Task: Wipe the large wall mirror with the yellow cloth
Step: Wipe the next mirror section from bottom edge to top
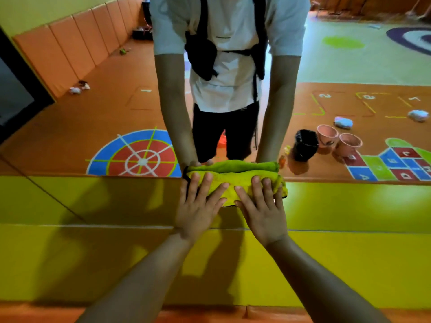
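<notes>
The large wall mirror fills the upper half of the head view, and its bottom edge meets a yellow padded wall. A bunched yellow cloth lies against the mirror's bottom edge at centre. My left hand presses flat on the cloth's left part with straight, spread fingers. My right hand presses flat on its right part in the same way. The mirror shows the reflection of a person in a white shirt with both arms reaching down to the cloth.
Seen only as reflections in the mirror: an orange floor with a painted target circle, a hopscotch pattern, a black bin, two pink buckets, scattered crumpled litter and orange wall pads.
</notes>
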### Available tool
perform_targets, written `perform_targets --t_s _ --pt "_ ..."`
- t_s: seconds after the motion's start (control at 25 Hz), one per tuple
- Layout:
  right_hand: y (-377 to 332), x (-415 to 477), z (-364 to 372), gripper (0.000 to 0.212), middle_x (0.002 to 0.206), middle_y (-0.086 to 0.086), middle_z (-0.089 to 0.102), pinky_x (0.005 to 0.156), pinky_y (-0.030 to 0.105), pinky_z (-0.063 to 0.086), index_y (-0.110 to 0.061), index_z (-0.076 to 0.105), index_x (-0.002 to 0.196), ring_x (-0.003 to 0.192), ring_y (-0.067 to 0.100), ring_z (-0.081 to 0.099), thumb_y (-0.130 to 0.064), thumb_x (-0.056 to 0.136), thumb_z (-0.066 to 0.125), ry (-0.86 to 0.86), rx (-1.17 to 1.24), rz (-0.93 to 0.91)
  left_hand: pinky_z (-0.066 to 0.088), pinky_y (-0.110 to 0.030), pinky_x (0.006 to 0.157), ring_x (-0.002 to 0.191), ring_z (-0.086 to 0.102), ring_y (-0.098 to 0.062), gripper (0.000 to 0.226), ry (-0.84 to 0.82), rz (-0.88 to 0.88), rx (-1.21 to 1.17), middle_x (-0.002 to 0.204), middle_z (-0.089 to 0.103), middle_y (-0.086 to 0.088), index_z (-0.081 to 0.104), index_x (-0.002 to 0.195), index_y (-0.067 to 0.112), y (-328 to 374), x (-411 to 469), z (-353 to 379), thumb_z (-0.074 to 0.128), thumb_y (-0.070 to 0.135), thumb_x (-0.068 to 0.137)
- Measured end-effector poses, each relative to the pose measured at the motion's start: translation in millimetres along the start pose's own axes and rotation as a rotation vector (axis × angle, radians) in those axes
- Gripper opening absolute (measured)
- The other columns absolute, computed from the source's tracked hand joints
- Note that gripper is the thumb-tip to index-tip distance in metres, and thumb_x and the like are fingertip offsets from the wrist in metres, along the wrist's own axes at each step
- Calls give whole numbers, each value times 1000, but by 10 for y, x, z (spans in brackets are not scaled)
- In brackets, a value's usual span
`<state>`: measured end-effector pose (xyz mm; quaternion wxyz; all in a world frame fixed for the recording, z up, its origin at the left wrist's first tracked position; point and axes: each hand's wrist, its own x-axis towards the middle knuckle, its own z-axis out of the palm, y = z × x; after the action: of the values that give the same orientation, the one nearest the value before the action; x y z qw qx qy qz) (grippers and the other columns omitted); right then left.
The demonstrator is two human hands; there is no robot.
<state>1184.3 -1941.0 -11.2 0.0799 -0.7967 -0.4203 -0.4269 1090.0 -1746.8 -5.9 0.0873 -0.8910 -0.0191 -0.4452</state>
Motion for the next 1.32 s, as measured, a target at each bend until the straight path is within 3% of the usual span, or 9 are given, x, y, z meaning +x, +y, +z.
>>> perform_targets --t_s 0.32,0.48,0.6,0.68,0.76,0.84,1.0,1.16,1.32 --pt "-415 -753 196 55 172 5 6 125 59 12 -30 41 155 158 29 10 -45 103 47 -251 112 142 19 -64 119 154 17 -31 60 -150 -146 -135 168 15 -4 49 146 32 330 -953 341 60 45 88" --pt "-771 -1094 273 61 169 7 19 122 61 13 -29 46 152 158 27 5 -54 97 41 -499 95 296 12 -67 119 155 11 -31 78 -489 -273 -90 169 10 -6 33 153 35 575 -1328 327 51 50 79" --pt "-1065 -1244 359 65 167 8 24 120 58 11 -30 54 147 157 27 10 -62 94 37 -763 128 444 12 -64 117 155 12 -30 70 -697 -328 -70 168 13 -7 38 152 34 707 -1549 328 39 53 85" --pt "-1112 -1258 369 71 169 5 10 120 56 4 -31 51 150 157 24 3 -66 93 27 -895 183 507 13 -63 117 155 11 -30 72 -769 -318 -84 169 11 -8 37 154 30 720 -1623 315 37 50 86" --pt "-1094 -1191 304 86 166 -2 -22 120 50 -15 -35 27 160 153 18 -25 -70 86 3 -1024 251 530 12 -60 118 156 8 -28 72 -813 -320 -106 169 9 -7 31 156 28 714 -1647 276 37 46 87" --pt "-1075 -1087 173 95 164 -7 -32 121 49 -17 -37 16 162 151 16 -33 -69 77 -9 -1102 333 595 13 -54 119 156 12 -25 66 -801 -348 -159 168 17 -6 35 153 25 755 -1634 209 40 42 90" --pt "-1124 -977 2 74 169 -8 -19 125 50 -7 -35 28 159 156 14 -19 -66 94 10 -1106 385 686 38 -39 99 116 62 -26 33 -555 -452 -218 122 66 -2 65 115 19 783 -1543 119 55 32 86" --pt "-1035 -992 -67 54 171 -5 -11 126 49 2 -30 31 157 158 17 -8 -43 106 38 -1089 381 610 44 -40 84 99 59 -25 52 -697 -475 -170 106 65 3 67 121 28 694 -1306 99 80 37 72" --pt "-948 -947 -253 60 172 3 0 116 45 32 -30 25 159 155 28 21 -24 103 48 -1027 382 551 44 -40 89 106 57 -25 37 -743 -459 -149 105 63 3 71 112 29 664 -1098 101 82 25 77"
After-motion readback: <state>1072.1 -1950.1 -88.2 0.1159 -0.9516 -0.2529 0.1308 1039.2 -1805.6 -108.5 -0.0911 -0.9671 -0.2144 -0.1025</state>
